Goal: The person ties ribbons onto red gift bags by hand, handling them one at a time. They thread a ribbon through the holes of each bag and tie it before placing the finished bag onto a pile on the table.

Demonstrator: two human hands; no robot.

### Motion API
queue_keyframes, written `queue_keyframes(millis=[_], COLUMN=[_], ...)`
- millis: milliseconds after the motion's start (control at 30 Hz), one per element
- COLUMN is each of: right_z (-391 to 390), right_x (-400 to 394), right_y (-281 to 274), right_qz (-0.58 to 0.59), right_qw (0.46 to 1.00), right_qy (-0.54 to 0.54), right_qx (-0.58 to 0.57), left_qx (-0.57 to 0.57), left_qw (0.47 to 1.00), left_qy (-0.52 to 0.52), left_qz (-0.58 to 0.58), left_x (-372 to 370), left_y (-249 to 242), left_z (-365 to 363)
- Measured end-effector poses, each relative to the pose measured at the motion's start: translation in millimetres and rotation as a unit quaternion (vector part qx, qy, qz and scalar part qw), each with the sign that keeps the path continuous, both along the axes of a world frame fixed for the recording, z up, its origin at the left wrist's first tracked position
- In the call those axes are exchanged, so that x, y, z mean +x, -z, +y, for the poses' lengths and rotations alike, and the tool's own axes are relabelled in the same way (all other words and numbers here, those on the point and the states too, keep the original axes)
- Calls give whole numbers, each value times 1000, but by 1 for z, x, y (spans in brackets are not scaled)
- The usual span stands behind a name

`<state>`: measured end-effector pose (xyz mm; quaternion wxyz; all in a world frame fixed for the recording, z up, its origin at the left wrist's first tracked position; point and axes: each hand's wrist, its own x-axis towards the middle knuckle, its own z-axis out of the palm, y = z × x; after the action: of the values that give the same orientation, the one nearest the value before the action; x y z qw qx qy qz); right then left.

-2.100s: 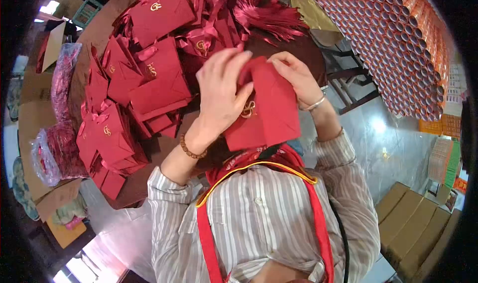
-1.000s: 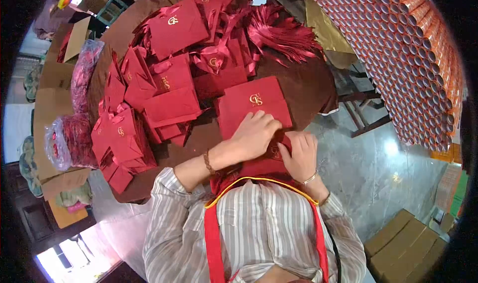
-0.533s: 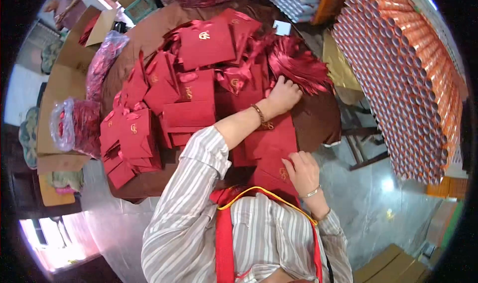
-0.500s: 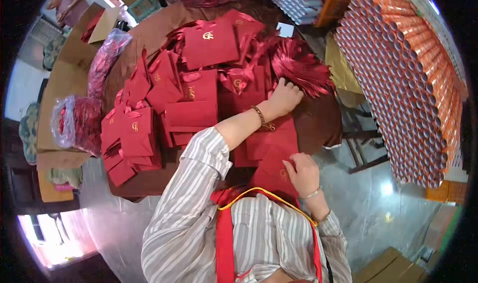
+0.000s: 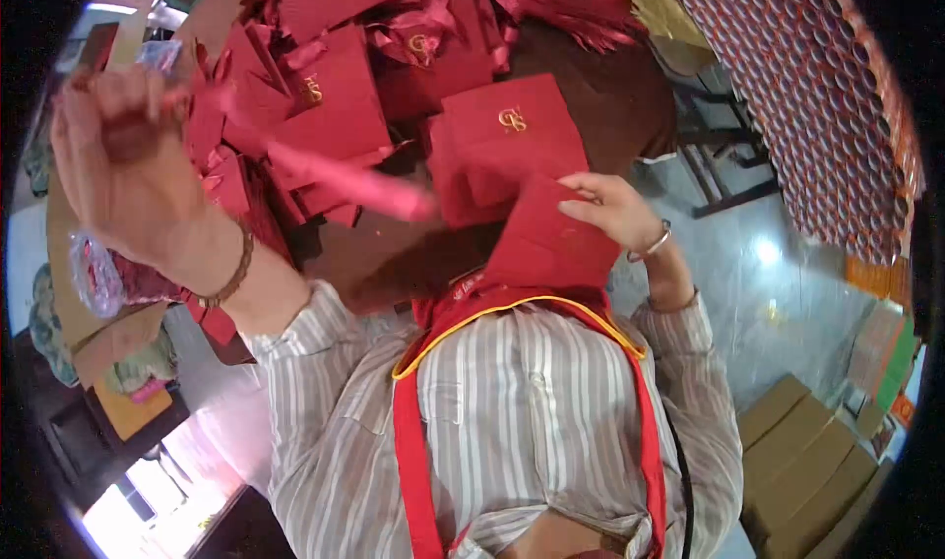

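Just off centre toward three o'clock, a red, creased paper gift bag (image 5: 551,249) slants with its lower end over the red apron with yellow trim (image 5: 443,313). It should be light and fairly stiff, yet easily creased; its upper edge seems the best place for a light hold. The shiny pink ribbon (image 5: 345,180), toward ten o'clock, looks soft and slippery, so a firm pinch near an end would suit it.

The right hand (image 5: 615,210), between two and three o'clock, pinches the bag's upper corner, thumb on the near face, wrist angled inward. The left hand (image 5: 128,155), between nine and ten, is raised with fingers curled beside the ribbon's far end; blur hides whether it grips.

A red paper bag stack (image 5: 517,126) lies toward half past twelve on the brown cloth-covered bench (image 5: 615,87).
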<state>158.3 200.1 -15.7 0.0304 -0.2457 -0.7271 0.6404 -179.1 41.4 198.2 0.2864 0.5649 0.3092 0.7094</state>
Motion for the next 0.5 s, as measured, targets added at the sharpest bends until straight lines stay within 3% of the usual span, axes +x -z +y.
queue_keyframes(millis=[33,67,133,167,200,233,333,500], right_z=[-2,-4,-5,-4,-2,2,3,1], right_x=[0,-2,-3,-3,-2,-1,0,-3], right_y=[-3,-6,-5,-3,-1,2,4,0], right_qz=[-3,16,32,44,55,26,-19,-48], right_qw=[1000,998,990,989,986,997,990,995], right_qy=[5,9,16,-1,-18,-38,-25,-10], right_qx=[-3,-68,-134,-144,-155,-64,-141,-88], left_qx=[-25,-46,-268,-320,-401,-450,-478,-452], left_qw=[965,861,902,883,892,885,877,889], left_qy=[-262,-507,-333,-276,-189,-118,-45,-22], left_qz=[-7,-10,65,207,88,27,32,70], left_x=[14,37,62,80,94,105,138,154], left_y=[17,39,72,84,112,141,180,196], left_z=[0,2,3,6,7,7,11,15])
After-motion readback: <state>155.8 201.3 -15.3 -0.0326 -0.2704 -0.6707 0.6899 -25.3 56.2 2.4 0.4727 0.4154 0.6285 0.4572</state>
